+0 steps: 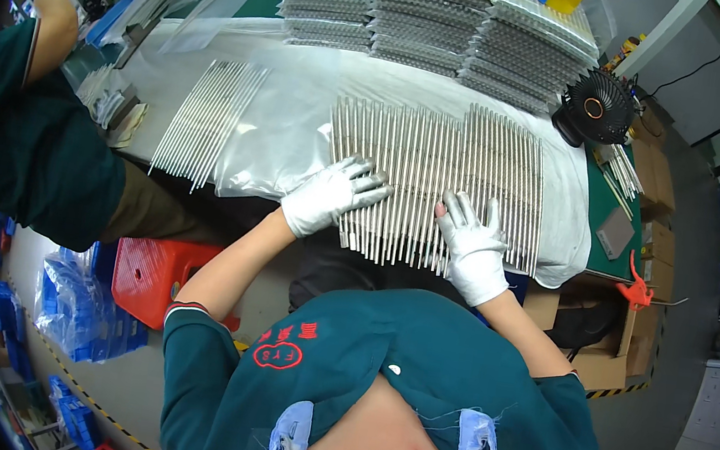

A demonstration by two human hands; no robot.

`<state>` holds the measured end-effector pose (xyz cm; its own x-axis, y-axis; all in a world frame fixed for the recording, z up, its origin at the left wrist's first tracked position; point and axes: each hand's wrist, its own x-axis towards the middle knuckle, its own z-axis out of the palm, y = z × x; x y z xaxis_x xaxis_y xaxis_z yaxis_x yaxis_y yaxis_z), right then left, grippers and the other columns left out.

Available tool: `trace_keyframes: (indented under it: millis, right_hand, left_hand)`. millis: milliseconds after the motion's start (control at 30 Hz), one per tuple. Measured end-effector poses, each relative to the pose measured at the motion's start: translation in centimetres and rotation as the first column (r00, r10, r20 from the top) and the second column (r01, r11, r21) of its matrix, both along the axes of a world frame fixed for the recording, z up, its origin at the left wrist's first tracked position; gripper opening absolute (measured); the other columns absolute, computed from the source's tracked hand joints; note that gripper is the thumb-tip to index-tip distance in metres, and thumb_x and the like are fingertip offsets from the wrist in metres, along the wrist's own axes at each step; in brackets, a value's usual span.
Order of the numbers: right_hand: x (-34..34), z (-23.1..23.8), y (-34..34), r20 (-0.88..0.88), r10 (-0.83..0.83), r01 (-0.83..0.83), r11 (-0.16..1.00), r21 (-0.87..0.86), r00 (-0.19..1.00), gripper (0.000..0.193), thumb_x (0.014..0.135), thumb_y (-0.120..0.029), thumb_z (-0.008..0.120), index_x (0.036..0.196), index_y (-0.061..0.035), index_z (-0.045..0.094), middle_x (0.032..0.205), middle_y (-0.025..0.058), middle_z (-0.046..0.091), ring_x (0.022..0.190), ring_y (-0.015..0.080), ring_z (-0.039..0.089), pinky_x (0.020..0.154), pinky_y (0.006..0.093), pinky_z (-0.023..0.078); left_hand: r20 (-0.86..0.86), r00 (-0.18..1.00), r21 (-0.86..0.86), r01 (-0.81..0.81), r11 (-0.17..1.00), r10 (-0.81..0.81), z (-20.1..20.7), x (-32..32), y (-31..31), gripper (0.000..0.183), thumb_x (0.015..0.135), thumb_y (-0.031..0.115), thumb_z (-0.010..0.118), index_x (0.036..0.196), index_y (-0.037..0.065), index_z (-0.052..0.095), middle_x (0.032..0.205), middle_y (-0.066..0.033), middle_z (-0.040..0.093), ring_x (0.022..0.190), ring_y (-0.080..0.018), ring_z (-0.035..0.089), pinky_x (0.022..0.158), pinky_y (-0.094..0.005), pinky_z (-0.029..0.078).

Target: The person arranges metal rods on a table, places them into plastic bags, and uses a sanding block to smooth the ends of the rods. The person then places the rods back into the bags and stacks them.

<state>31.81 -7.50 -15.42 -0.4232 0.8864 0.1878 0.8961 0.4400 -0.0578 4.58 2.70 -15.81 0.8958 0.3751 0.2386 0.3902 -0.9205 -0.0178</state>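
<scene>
A wide row of thin silvery metal rods [405,167] lies side by side on the white-covered table in front of me. My left hand [334,196], in a whitish glove with darkened fingertips, rests on the row's left part with its fingers stretched out. On the lower middle of the row lies my right hand [473,248], gloved the same way, its fingers spread; one bare fingertip shows. Neither hand is wrapped round a rod. To the left, apart from this row, a smaller group of slim rods [209,121] lies slanted beside clear plastic film [275,144].
Stacks of packed rods in clear plastic [425,22] stand along the far side. A black fan [595,108] is at the far right, a red-handled air gun [637,284] at the right edge. Another person's arm [54,30] is at left, near a red stool [151,280].
</scene>
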Motion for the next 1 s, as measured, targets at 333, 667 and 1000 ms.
trace_keyframes:
  millis: [333,667,1000]
  right_hand:
    - [-2.5,0.8,1.2,0.077,-0.003,0.009,0.997,-0.079,0.997,0.073,0.068,-0.012,0.058,0.136,-0.0036,0.035,0.143,0.0149,0.032,0.135,0.0258,0.028,0.109,0.0542,0.015]
    - [-1.2,11.7,10.9,-0.787,0.076,-0.311,0.938,-0.151,0.613,0.06,0.083,-0.057,0.053,0.108,-0.0022,0.058,0.103,0.0151,0.059,0.094,0.0191,0.056,0.084,0.0333,0.044]
    - [-1.3,10.0,22.5,-0.855,-0.116,-0.27,0.92,-0.285,0.506,0.051,0.081,-0.043,0.067,0.109,-0.0011,0.061,0.096,0.007,0.063,0.089,0.0132,0.053,0.084,0.0316,0.042]
  left_hand:
    - [0.291,0.939,0.091,0.162,0.983,-0.182,-0.3,6.5,-1.3,0.039,0.073,0.014,0.056,0.111,0.024,0.059,0.067,-0.0028,0.054,0.059,-0.0211,0.053,0.058,-0.0355,0.045]
    - [0.769,0.621,-0.161,-0.038,0.986,0.15,11.9,9.2,2.0,0.025,0.073,0.01,0.07,0.098,0.009,0.066,0.086,-0.0105,0.06,0.081,-0.0258,0.057,0.075,-0.0291,0.046]
    - [0.621,0.392,-0.779,0.221,0.586,0.678,14.2,9.9,12.7,0.026,0.083,0.023,0.065,0.1,0.003,0.062,0.09,-0.0023,0.064,0.08,-0.0079,0.057,0.071,-0.0248,0.047]
